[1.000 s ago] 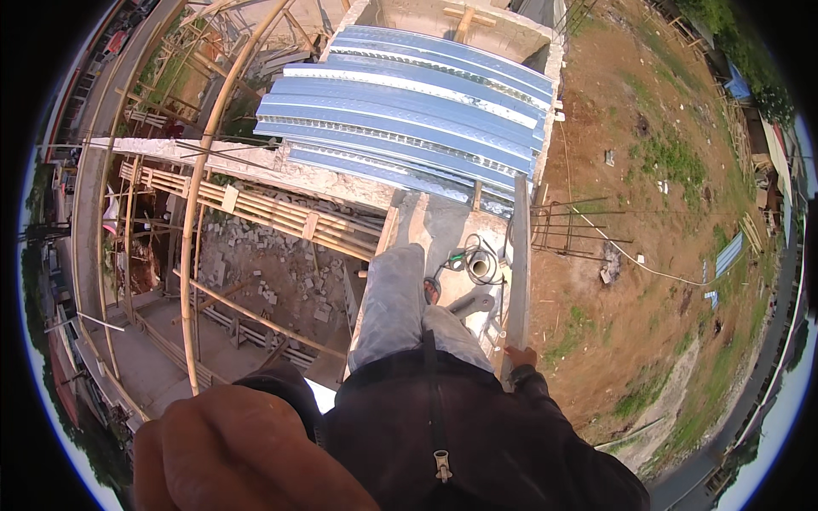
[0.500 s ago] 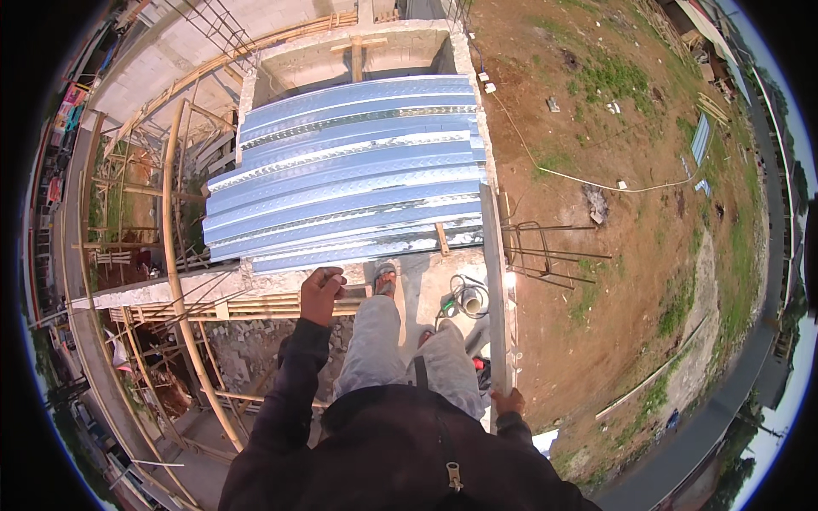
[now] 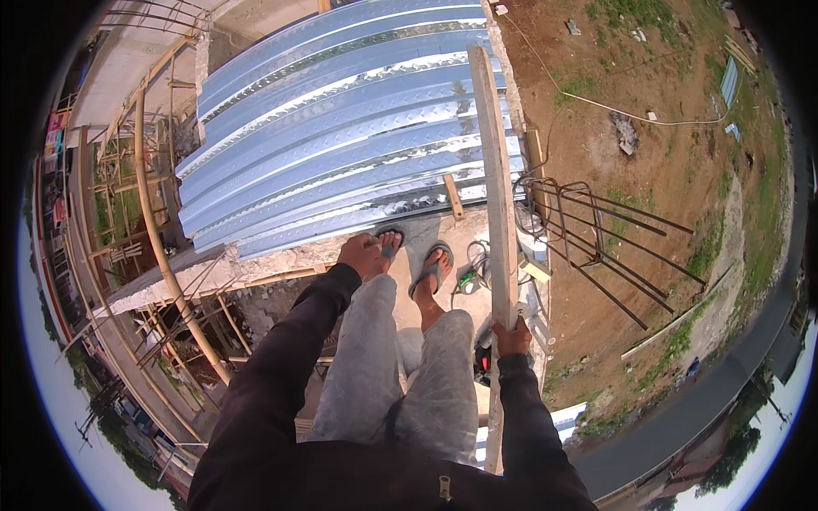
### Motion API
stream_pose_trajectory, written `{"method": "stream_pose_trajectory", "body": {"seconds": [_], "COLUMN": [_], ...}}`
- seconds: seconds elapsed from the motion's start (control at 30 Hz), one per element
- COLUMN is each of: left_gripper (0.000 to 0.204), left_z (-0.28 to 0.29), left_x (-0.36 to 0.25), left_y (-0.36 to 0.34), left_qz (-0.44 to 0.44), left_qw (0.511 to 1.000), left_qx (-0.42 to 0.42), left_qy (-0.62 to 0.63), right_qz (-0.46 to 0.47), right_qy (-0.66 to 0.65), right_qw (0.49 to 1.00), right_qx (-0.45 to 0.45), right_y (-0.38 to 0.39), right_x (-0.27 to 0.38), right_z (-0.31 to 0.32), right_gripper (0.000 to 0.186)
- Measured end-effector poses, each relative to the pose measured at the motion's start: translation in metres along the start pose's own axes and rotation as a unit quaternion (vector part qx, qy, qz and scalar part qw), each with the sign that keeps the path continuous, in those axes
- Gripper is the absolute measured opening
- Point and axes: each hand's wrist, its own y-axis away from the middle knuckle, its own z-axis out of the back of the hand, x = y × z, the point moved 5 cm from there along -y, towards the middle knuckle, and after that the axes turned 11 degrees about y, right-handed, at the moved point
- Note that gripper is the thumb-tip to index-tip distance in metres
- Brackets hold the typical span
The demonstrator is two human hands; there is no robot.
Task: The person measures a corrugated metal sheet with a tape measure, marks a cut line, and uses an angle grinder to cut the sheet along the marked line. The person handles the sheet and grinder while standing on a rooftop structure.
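My right hand [image 3: 513, 337] is wrapped round the lower part of a long wooden beam [image 3: 496, 179], which reaches forward along the right edge, its far end over the metal sheets. My left hand [image 3: 361, 257] is closed, fingers curled, above the ledge by my left foot; whatever it may hold is hidden. Ahead, ribbed silvery metal decking sheets [image 3: 341, 128] overlap across the opening between the walls. A short wooden piece [image 3: 452, 197] lies at their near edge. My sandalled feet [image 3: 431, 271] stand on the concrete just before them.
Beside my right foot lies a coiled dark cable [image 3: 479, 260] with a green part. Steel rebar [image 3: 613, 243] juts out over the dirt ground on the right. Bamboo scaffolding [image 3: 145, 187] and a drop lie left of the concrete ledge [image 3: 170, 285]. A road curves past at far right.
I have moved forward, nearer the metal sheets, and both feet now show. The beam has shifted forward with my right hand. My left hand has moved forward and stays curled.
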Motion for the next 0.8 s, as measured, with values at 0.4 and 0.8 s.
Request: {"method": "stream_pose_trajectory", "body": {"seconds": [0.4,0.8], "left_gripper": [0.067,0.045], "left_z": [-0.213,-0.228], "left_x": [-0.045,-0.004], "left_y": [-0.295,-0.413], "left_qz": [0.037,0.034], "left_qw": [0.935,0.936], "left_qx": [0.142,0.269], "left_qy": [0.323,0.226], "right_qz": [0.180,0.285], "right_qy": [0.007,0.035], "right_qw": [0.982,0.928], "right_qx": [-0.063,-0.238], "right_y": [-0.224,-0.289], "right_x": [0.102,0.116], "right_z": [-0.191,-0.244], "right_gripper": [0.072,0.070]}}
